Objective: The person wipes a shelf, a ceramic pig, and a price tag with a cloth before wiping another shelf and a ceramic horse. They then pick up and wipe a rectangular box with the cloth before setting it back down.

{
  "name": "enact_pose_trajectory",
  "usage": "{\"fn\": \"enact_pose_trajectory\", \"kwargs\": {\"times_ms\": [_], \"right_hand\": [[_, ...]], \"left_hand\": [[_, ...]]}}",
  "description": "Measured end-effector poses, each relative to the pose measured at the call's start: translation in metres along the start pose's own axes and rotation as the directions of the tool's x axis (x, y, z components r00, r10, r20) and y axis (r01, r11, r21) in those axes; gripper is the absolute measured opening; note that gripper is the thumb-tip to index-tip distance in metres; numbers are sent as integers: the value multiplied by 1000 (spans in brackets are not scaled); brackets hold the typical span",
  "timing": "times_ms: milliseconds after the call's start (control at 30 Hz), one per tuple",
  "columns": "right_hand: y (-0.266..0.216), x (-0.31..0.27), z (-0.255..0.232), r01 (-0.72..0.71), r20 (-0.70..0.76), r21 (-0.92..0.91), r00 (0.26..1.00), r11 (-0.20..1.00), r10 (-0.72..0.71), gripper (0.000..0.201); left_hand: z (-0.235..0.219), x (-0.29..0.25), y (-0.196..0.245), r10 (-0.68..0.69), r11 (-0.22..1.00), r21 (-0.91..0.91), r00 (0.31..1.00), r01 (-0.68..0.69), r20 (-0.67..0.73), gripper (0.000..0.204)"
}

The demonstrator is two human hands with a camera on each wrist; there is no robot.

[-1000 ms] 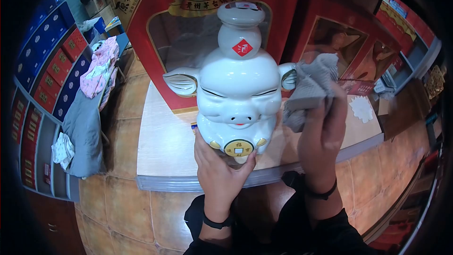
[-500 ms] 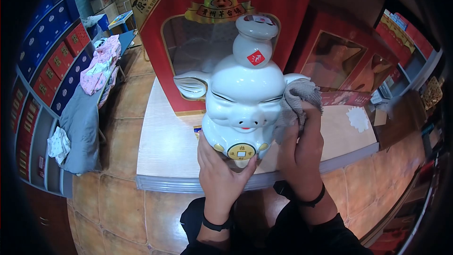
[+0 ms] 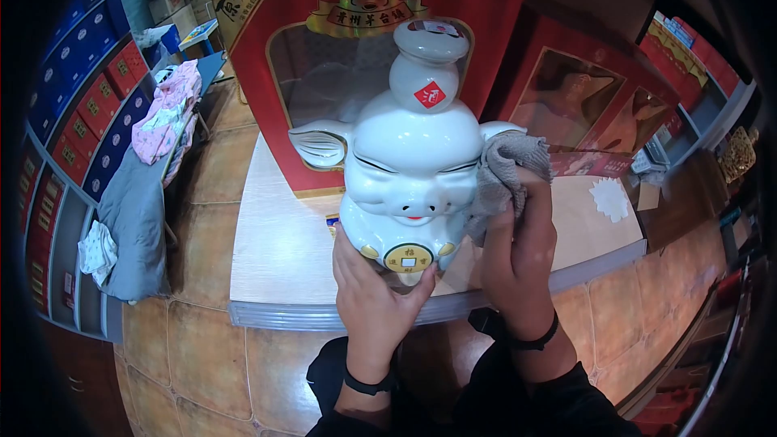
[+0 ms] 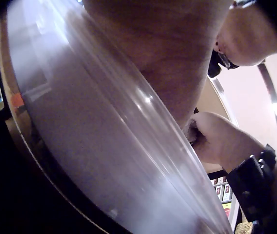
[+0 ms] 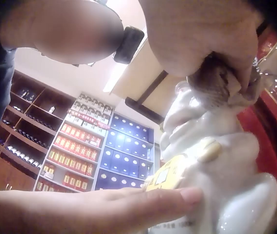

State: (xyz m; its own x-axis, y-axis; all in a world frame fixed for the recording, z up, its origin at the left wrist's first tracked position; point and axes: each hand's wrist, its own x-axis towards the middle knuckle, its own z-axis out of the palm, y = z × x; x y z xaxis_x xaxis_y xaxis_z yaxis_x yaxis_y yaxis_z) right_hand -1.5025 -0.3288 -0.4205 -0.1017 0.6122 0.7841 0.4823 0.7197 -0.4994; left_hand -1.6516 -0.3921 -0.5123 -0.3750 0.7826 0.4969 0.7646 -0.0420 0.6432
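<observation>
A glossy white ceramic pig bottle [image 3: 414,146] with a gourd-shaped top, a red diamond label and a gold coin on its belly stands on a pale wood-grain table. My left hand [image 3: 374,299] grips its lower part, thumb beneath the coin and fingers round the left side. With my right hand [image 3: 522,243] I hold a crumpled grey cloth [image 3: 511,174] against the pig's cheek, just under its ear. In the right wrist view the cloth [image 5: 216,83] lies beside the pig's head, and the left thumb [image 5: 177,202] presses the body near the coin.
Behind the bottle stands a large red windowed box [image 3: 477,0], with another red box [image 3: 566,97] to its right. A white starburst card [image 3: 609,199] lies on the table [image 3: 275,235]. Boxed goods fill shelves [image 3: 81,113] at left, beside a folding bed with grey bedding [image 3: 142,218].
My right hand has brought the cloth left and down from beside the ear onto the pig's cheek. The bottle leaned slightly and straightened again; my left hand keeps its grip.
</observation>
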Motion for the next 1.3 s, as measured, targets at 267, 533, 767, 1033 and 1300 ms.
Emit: {"fn": "enact_pose_trajectory", "kwargs": {"times_ms": [267, 533, 767, 1033, 1300], "right_hand": [[16, -6, -3, -189, -129, 388, 958, 902, 256, 33], [27, 6, -9, -162, -62, 108, 984, 981, 170, 36], [-5, 3, 4, -150, 90, 32, 985, 988, 146, 36], [7, -9, 4, 75, 76, 30, 994, 997, -77, 47], [-6, -19, -6, 105, 67, 177, 991, 979, -118, 40]], "left_hand": [[3, -1, -2, 6, 1000, 1, 1000, -6, -17, 126], [9, -1, -3, 16, 999, 28, 999, -16, -31, 123], [11, -1, -3, 1, 1000, 25, 1000, 0, -20, 127], [11, 1, 0, -20, 998, 51, 1000, 21, -9, 132], [7, 4, 3, -54, 998, 29, 999, 54, 5, 135]]}}
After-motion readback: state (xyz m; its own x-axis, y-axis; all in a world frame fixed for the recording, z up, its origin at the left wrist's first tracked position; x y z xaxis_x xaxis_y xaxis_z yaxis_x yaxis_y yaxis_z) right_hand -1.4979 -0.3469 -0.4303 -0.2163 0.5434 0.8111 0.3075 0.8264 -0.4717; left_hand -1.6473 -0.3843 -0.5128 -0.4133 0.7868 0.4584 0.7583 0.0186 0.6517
